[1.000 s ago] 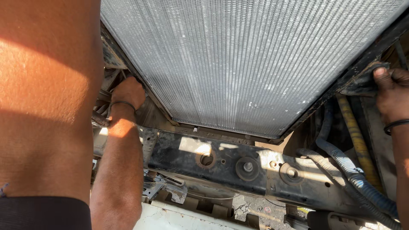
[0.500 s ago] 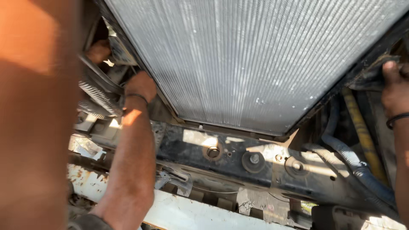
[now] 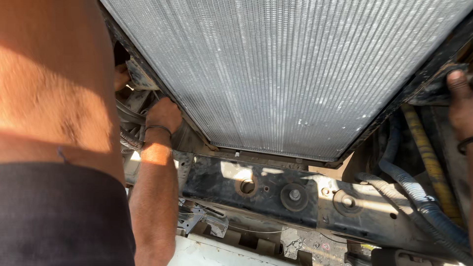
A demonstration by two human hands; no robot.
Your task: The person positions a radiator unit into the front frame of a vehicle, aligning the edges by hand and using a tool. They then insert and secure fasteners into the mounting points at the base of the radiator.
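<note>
A large finned metal radiator (image 3: 290, 69) fills the upper part of the view, tilted over a vehicle's front crossmember (image 3: 276, 189). My left hand (image 3: 163, 114), with a dark band on the wrist, grips the radiator's lower left edge. At the far right my right hand (image 3: 459, 101), also with a wrist band, holds the black frame at the radiator's right edge; only part of it shows. Another person's bare back (image 3: 54, 83) and dark waistband fill the left side, and that person's hand (image 3: 120, 76) reaches behind the radiator's left corner.
Blue corrugated hoses (image 3: 423, 202) and a yellow-wrapped hose (image 3: 428, 157) run down the right side. Round rubber mounts (image 3: 294, 195) sit on the crossmember. A white body panel (image 3: 212, 251) and small metal brackets (image 3: 197, 219) lie below.
My left hand has shifted right and up along the radiator's left edge. The other person's torso now covers more of the left, and their hand has appeared behind the corner. My right hand keeps its hold.
</note>
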